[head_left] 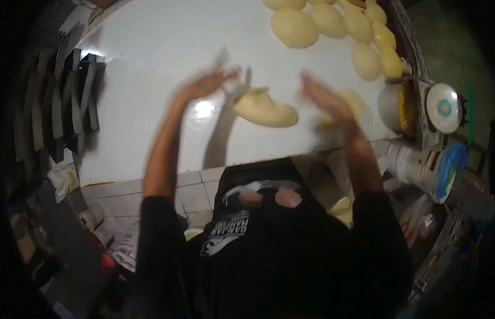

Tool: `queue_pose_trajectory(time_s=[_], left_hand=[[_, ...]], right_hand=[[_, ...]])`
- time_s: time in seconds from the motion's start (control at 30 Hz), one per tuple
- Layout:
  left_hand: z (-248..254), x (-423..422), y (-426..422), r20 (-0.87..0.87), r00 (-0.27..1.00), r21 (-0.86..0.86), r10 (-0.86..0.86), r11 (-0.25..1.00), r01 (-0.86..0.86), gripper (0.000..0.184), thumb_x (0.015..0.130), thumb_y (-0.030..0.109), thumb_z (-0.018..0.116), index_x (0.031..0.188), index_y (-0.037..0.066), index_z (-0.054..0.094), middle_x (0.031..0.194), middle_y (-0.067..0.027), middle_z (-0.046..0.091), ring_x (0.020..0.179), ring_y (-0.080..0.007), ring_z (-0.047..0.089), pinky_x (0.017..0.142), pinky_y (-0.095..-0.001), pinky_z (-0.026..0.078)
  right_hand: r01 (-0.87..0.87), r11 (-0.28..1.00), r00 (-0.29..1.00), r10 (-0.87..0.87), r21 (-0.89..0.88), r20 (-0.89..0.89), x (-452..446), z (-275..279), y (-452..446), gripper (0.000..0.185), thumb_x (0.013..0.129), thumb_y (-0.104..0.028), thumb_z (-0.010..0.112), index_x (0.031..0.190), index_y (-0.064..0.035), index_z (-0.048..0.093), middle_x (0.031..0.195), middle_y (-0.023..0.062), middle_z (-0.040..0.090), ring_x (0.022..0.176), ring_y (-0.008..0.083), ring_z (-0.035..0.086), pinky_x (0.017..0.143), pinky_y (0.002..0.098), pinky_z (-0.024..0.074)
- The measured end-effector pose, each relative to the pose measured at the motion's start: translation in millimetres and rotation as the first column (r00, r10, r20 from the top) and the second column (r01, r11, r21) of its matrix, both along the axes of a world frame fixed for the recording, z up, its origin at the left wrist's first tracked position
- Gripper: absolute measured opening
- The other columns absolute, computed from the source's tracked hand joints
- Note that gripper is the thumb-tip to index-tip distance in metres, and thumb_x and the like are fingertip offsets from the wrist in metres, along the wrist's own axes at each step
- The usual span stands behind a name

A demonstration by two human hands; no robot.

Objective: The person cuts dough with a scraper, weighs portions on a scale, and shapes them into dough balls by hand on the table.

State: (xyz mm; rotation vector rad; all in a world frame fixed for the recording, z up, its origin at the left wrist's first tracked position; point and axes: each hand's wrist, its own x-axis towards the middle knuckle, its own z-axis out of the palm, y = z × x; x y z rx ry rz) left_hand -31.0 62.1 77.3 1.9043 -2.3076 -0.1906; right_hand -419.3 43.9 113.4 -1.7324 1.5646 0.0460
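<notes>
A long lump of pale yellow dough (pixel 266 110) lies on the white tabletop, its left end folded and uneven. To its upper left, my left hand (pixel 211 82) is raised with fingers stretched apart, blurred by motion and holding nothing I can see. On the other side, my right hand (pixel 324 98) is also blurred, its fingers extended and pointing up and left, apart from the lump. Partly behind my right hand and wrist is a flatter dough piece (pixel 354 102).
Several round dough balls (pixel 294 28) sit at the table's far right. A metal pot (pixel 392 108) and a round-dialled scale (pixel 444 108) are at the right edge, above a white bucket (pixel 412 165). Dark metal pans (pixel 58 103) are stacked at left.
</notes>
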Motion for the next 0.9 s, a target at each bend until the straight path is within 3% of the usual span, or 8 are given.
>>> queue_pose_trajectory(time_s=[0.07,0.2,0.27,0.33,0.5,0.63,0.77,0.9], left_hand=[[163,52,-64,0.703,0.612,-0.531,0.362,0.840,0.114,0.048,0.101,0.024,0.057,0.142,0.000,0.049,0.137,-0.0175,0.057,0.107,-0.0241,0.064,0.082,-0.0400,0.053],[307,105,-52,0.650,0.272,-0.614,0.709,0.702,-0.361,0.028,0.102,0.027,0.055,0.115,0.005,0.065,0.100,-0.0024,0.072,0.080,-0.0183,0.069,0.062,-0.0281,0.053],[280,84,-38,-0.243,0.969,-0.832,0.043,0.504,-0.231,0.040,0.105,0.030,0.049,0.126,-0.002,0.059,0.114,-0.0148,0.068,0.090,-0.0261,0.070,0.070,-0.0325,0.056],[211,31,-19,-0.644,0.684,-0.747,-0.341,0.471,-0.469,0.047,0.109,0.034,0.044,0.131,-0.005,0.056,0.122,-0.0187,0.065,0.106,-0.0268,0.065,0.087,-0.0362,0.052],[-81,-172,91,-0.852,-0.041,0.378,0.522,0.560,-0.737,0.054,0.110,0.035,0.045,0.147,-0.004,0.034,0.150,-0.0206,0.039,0.133,-0.0326,0.049,0.117,-0.0459,0.037],[-39,-173,20,-0.365,-0.801,0.699,0.474,0.708,0.101,0.071,0.109,0.055,0.036,0.155,0.002,0.026,0.152,-0.0166,0.043,0.139,-0.0315,0.046,0.110,-0.0462,0.046],[81,-142,-60,-0.792,-0.557,0.383,0.249,0.914,-0.136,0.055,0.109,0.052,0.040,0.145,0.012,0.047,0.136,-0.0121,0.058,0.121,-0.0272,0.058,0.103,-0.0410,0.050],[270,-77,-99,-0.535,0.765,-0.685,-0.359,0.714,-0.144,0.038,0.105,0.031,0.048,0.132,0.008,0.058,0.107,-0.0159,0.067,0.094,-0.0246,0.063,0.078,-0.0408,0.052]], right_hand=[[0.010,0.883,1.000,-0.013,-0.470,-0.002,-14,82,-84,0.061,0.101,-0.028,0.060,0.153,-0.0038,0.041,0.150,0.0207,0.051,0.137,0.0321,0.050,0.113,0.0408,0.0411],[0.577,0.603,0.487,0.288,-0.551,0.825,2,187,-167,0.042,0.110,-0.034,0.048,0.137,-0.0023,0.051,0.098,0.0071,0.067,0.077,0.0071,0.065,0.066,0.0184,0.0527],[0.507,0.650,0.525,0.288,-0.566,0.801,23,152,-183,0.032,0.108,-0.028,0.050,0.128,-0.0031,0.055,0.100,0.0061,0.067,0.083,0.0096,0.065,0.074,0.0226,0.0523],[0.358,0.729,0.602,0.297,-0.583,0.741,43,100,-198,0.018,0.103,-0.016,0.052,0.109,-0.0048,0.064,0.104,0.0042,0.067,0.095,0.0145,0.063,0.088,0.0311,0.0515],[-0.499,0.809,0.749,0.583,-0.311,0.315,120,-120,-139,0.053,0.101,-0.046,0.053,0.135,-0.0077,0.063,0.144,0.0141,0.060,0.138,0.0296,0.052,0.113,0.0461,0.0408],[-0.359,0.925,0.933,0.357,0.128,0.039,146,-29,-98,0.077,0.088,-0.069,0.058,0.129,-0.0046,0.068,0.131,0.0202,0.066,0.128,0.0358,0.059,0.110,0.0455,0.0431],[-0.311,0.902,0.924,0.361,-0.300,0.127,136,72,-145,0.081,0.084,-0.071,0.061,0.114,0.0036,0.071,0.113,0.0278,0.071,0.108,0.0415,0.068,0.094,0.0491,0.0525],[0.037,0.704,0.822,0.383,-0.709,0.423,96,222,-135,0.075,0.087,-0.068,0.063,0.119,-0.0005,0.069,0.108,0.0269,0.071,0.103,0.0425,0.069,0.088,0.0484,0.0542]])
